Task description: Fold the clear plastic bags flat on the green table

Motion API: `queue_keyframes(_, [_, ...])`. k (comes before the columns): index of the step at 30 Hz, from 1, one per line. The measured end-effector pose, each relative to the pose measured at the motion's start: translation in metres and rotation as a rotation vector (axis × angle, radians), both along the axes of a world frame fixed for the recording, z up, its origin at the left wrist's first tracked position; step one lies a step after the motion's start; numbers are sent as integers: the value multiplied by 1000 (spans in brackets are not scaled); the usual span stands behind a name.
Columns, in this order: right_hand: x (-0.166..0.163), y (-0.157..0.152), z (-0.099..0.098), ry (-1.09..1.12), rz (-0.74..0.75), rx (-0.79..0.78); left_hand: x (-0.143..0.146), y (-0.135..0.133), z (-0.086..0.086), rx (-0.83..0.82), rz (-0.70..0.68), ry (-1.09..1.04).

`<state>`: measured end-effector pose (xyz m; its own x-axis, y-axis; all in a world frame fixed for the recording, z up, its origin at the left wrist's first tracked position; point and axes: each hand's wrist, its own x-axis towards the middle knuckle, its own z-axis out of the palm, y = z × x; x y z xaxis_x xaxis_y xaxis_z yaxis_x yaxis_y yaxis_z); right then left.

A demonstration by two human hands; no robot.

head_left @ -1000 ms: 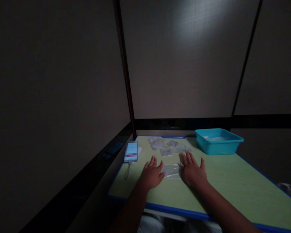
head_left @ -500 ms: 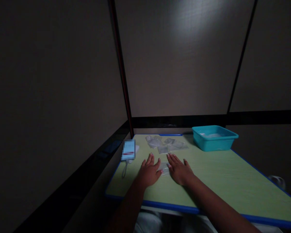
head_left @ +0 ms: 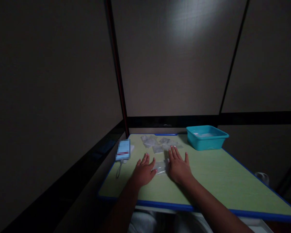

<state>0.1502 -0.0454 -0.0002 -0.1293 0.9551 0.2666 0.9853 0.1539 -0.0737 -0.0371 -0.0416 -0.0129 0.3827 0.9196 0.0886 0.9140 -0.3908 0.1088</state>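
Both my hands lie flat, palms down, on a green table with a blue rim. My left hand has its fingers stretched out and touches the left edge of a small clear plastic bag. My right hand is also spread flat and covers the bag's right edge. The bag lies between the two hands. Several more clear bags are scattered further back on the table.
A teal plastic tub stands at the table's back right. A blurred card with a strap lies at the left edge. Dark panel walls close in the left and back. The room is dim.
My right hand has slid left over the bag, closer to my left hand, so less of the bag shows. The camera view has shifted a little to the right.
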Motion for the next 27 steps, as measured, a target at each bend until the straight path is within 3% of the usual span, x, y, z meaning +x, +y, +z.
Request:
queue_keyframes(4, [-23, -10, 3, 81, 295, -170, 1, -1, 2, -12, 2, 14])
queue_keyframes(7, [-25, -13, 0, 100, 364, -277, 1, -2, 4, -17, 3, 16])
queue_keyframes(18, [24, -12, 0, 47, 246, -309, 0, -2, 3, 10, 6, 21])
queue_keyframes(27, [31, -14, -7, 24, 83, -277, 1, -3, 4, 2, 14, 23])
